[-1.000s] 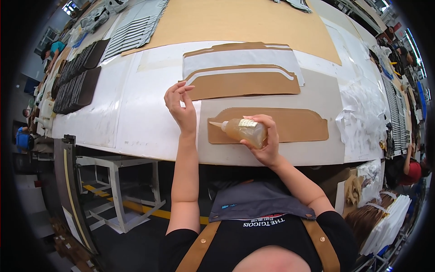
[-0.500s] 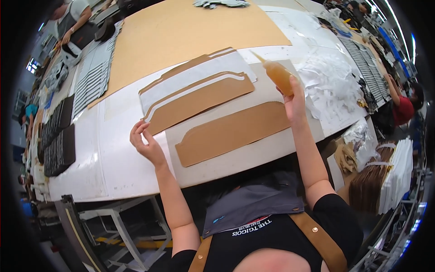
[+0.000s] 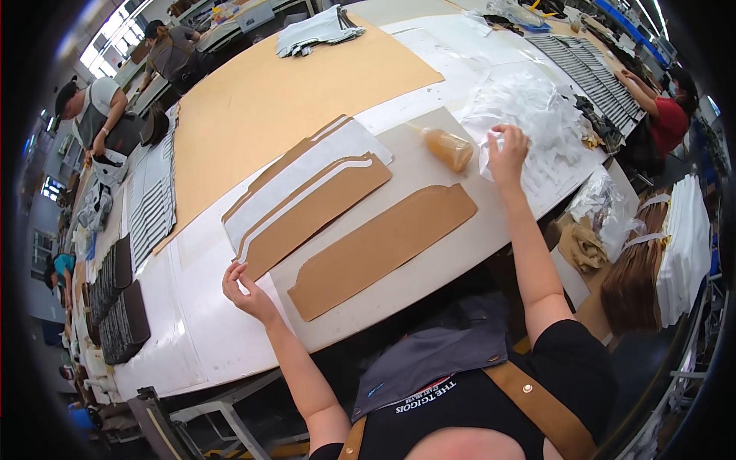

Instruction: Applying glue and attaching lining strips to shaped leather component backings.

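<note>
My left hand is at the near left corner of a brown panel edged with a white strip, fingers curled loosely apart at its edge. This panel lies over a white-faced piece with a brown border. A separate brown panel lies nearer me on the pale grey board. At right, my right hand has its fingers bent onto a white scrap beside the pile of white pieces. Left of it, a glue bottle lies on the board, its nozzle toward the far side.
A large tan sheet covers the far table. Dark stacked panels and striped pieces lie left; bundled brown and white sheets and plastic bags right. Co-workers work at left and a red-shirted person at right.
My right hand has let go of the glue bottle, which now lies on the board, and has moved right onto the white scraps. The view has turned, showing more co-workers at left.
</note>
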A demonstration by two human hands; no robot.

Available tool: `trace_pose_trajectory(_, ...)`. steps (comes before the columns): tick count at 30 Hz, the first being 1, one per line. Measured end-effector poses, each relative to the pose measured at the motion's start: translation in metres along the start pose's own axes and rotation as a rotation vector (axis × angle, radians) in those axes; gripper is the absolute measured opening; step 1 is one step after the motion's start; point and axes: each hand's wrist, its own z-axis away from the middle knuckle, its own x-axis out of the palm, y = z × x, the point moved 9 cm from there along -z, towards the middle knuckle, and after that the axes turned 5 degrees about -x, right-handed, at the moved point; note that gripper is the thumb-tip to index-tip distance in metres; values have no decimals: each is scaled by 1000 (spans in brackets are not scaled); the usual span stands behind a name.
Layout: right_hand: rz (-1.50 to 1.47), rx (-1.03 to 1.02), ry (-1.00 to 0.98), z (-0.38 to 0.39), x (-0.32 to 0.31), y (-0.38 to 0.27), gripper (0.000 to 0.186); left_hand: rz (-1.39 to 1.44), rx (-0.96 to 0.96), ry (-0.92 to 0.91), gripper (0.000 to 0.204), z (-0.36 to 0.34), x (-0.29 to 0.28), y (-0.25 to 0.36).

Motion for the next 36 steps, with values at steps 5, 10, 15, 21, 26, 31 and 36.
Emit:
trace_pose_trajectory(5,462,2,-97,-13,-14,84,21,-5,2,-11,17,-2,8,1)
trace_pose_trajectory(10,196,-98,11,-35,-50,61,16,-3,21,-2,17,-1,4,0)
trace_pose_trajectory(15,-439,201,294,-53,-129,32,16,93,2,29,18,1,-1,5)
trace_pose_trajectory(21,-1238,-25,-9,-76,-172,-73,35,315,49,-128,17,18,10,99)
trace_pose_trajectory(26,-1867,-40,-612,-46,-153,-162,70,570,344,-469,25,42,47,227)
trace_pose_trajectory(31,-1959,-162,-988,-12,-148,-236,67,985,126,-1111,55,107,90,297)
trace_pose_trajectory(36,-1935,-179,-1002,-8,-136,-212,30,846,-174,-1718,43,161,108,245)
